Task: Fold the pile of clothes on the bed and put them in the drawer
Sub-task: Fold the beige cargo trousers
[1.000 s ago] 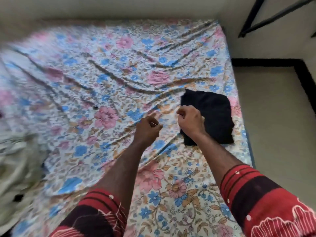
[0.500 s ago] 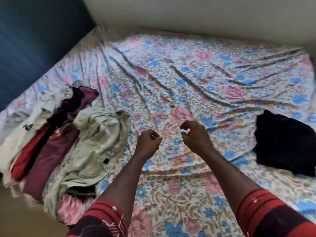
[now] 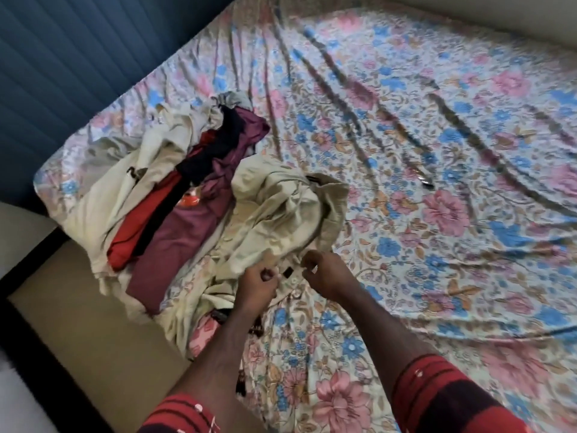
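A pile of clothes point(image 3: 175, 214) lies on the left part of the floral bed point(image 3: 421, 135): cream, red, black and maroon pieces side by side. A crumpled cream garment point(image 3: 281, 210) sits on the pile's right side, nearest me. My left hand point(image 3: 259, 284) pinches its near edge beside a small black tag. My right hand point(image 3: 324, 273) is a little to the right, its fingers curled on the same edge. Red patterned sleeves cover both forearms. The drawer is not in view.
The bed's left edge drops to a beige floor point(image 3: 93, 339) with a dark border, under a dark blue wall point(image 3: 68, 57). Wrinkled sheet spreads to the right of the pile. A small dark object point(image 3: 426, 184) lies on it.
My view has swung left from the folded black garment, now out of sight, to the pile. Both hands travelled left and forward, empty, and now hold the cream garment's edge.
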`<state>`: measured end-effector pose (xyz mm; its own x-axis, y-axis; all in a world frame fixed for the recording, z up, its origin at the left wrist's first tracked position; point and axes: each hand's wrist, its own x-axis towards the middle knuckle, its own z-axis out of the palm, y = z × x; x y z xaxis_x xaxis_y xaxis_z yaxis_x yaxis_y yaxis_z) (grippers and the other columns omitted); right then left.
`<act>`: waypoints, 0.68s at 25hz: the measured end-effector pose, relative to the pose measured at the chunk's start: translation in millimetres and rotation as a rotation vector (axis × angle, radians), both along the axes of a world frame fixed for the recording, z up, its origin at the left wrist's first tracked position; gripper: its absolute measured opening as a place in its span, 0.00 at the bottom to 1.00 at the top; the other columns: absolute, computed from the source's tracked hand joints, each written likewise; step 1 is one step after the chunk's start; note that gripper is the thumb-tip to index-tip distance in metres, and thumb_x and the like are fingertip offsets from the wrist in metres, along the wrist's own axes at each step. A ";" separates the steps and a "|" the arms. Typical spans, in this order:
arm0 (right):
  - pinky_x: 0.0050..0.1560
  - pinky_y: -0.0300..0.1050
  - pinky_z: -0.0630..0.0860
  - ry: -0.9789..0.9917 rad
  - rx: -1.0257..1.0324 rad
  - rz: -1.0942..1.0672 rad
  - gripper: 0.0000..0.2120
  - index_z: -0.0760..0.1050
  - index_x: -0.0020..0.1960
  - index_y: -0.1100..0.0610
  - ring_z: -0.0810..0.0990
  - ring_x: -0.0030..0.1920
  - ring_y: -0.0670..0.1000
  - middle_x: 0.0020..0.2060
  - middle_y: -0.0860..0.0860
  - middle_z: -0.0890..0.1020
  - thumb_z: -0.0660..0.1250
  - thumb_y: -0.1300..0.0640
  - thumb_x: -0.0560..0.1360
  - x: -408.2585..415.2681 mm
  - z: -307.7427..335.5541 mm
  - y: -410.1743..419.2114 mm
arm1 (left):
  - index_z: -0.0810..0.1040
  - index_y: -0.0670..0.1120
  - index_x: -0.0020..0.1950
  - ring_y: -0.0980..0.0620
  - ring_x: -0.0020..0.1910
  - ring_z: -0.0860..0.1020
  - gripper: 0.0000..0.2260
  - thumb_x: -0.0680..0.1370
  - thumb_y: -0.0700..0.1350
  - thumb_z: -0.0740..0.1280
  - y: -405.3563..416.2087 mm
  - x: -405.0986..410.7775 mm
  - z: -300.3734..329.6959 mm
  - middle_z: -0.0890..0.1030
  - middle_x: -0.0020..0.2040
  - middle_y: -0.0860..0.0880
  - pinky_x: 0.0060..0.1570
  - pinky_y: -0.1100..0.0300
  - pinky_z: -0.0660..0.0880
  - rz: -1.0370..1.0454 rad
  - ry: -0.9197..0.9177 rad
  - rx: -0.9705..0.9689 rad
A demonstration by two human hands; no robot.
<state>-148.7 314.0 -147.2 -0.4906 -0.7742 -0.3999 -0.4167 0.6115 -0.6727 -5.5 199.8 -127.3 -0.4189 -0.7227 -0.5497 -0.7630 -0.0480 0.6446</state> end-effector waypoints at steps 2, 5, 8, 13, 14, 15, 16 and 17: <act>0.55 0.53 0.79 0.044 0.014 0.024 0.12 0.82 0.57 0.50 0.81 0.57 0.59 0.61 0.55 0.79 0.70 0.54 0.73 20.0 -18.9 -13.4 | 0.78 0.49 0.41 0.46 0.37 0.82 0.08 0.76 0.38 0.73 -16.6 26.8 -14.6 0.81 0.35 0.49 0.41 0.50 0.80 0.058 -0.034 -0.011; 0.67 0.64 0.75 0.140 0.056 -0.228 0.17 0.78 0.65 0.48 0.71 0.70 0.60 0.76 0.53 0.62 0.71 0.50 0.77 12.2 -41.1 -28.8 | 0.79 0.48 0.42 0.52 0.36 0.79 0.07 0.76 0.37 0.72 -39.7 53.6 -30.6 0.80 0.36 0.52 0.36 0.59 0.75 0.084 -0.073 -0.028; 0.71 0.61 0.72 -0.027 0.139 -0.505 0.19 0.78 0.67 0.46 0.63 0.76 0.65 0.80 0.56 0.55 0.73 0.52 0.76 -21.4 -51.6 -38.8 | 0.78 0.48 0.41 0.52 0.35 0.77 0.08 0.76 0.37 0.72 -56.9 52.4 -36.7 0.79 0.35 0.52 0.35 0.61 0.73 0.050 -0.062 -0.015; 0.33 0.35 0.79 -0.486 -0.349 -1.056 0.05 0.81 0.48 0.58 0.85 0.46 0.56 0.50 0.59 0.85 0.74 0.65 0.75 -42.2 -12.6 -62.6 | 0.80 0.47 0.44 0.51 0.40 0.80 0.04 0.78 0.43 0.72 -66.2 7.9 -22.4 0.82 0.40 0.50 0.43 0.56 0.77 -0.013 0.078 0.050; 0.36 0.39 0.80 -0.525 -0.440 -1.178 0.06 0.80 0.47 0.58 0.85 0.47 0.57 0.48 0.59 0.85 0.76 0.64 0.73 -41.5 -3.6 -65.3 | 0.80 0.46 0.46 0.51 0.42 0.80 0.04 0.79 0.45 0.72 -65.9 -1.8 -16.3 0.83 0.42 0.50 0.43 0.57 0.76 -0.032 0.108 0.064; 0.40 0.45 0.82 -0.641 -0.528 -1.253 0.09 0.79 0.49 0.60 0.85 0.49 0.60 0.48 0.60 0.85 0.77 0.64 0.72 -38.4 2.4 -63.2 | 0.81 0.46 0.48 0.51 0.43 0.80 0.06 0.80 0.48 0.71 -65.0 -9.9 -11.6 0.83 0.43 0.50 0.43 0.58 0.75 -0.036 0.135 0.081; 0.47 0.52 0.84 -0.803 -0.619 -1.261 0.14 0.78 0.55 0.63 0.85 0.51 0.62 0.51 0.62 0.85 0.77 0.64 0.72 -35.7 10.2 -57.3 | 0.81 0.46 0.50 0.51 0.44 0.80 0.08 0.80 0.50 0.70 -63.6 -19.8 -4.4 0.83 0.44 0.51 0.43 0.58 0.75 -0.045 0.154 0.098; 0.54 0.60 0.83 -0.984 -0.664 -1.190 0.18 0.78 0.61 0.64 0.85 0.54 0.65 0.55 0.63 0.85 0.76 0.64 0.72 -27.2 15.7 -47.2 | 0.81 0.46 0.53 0.52 0.45 0.80 0.09 0.81 0.52 0.69 -60.2 -24.8 1.3 0.83 0.45 0.52 0.44 0.58 0.75 -0.054 0.164 0.119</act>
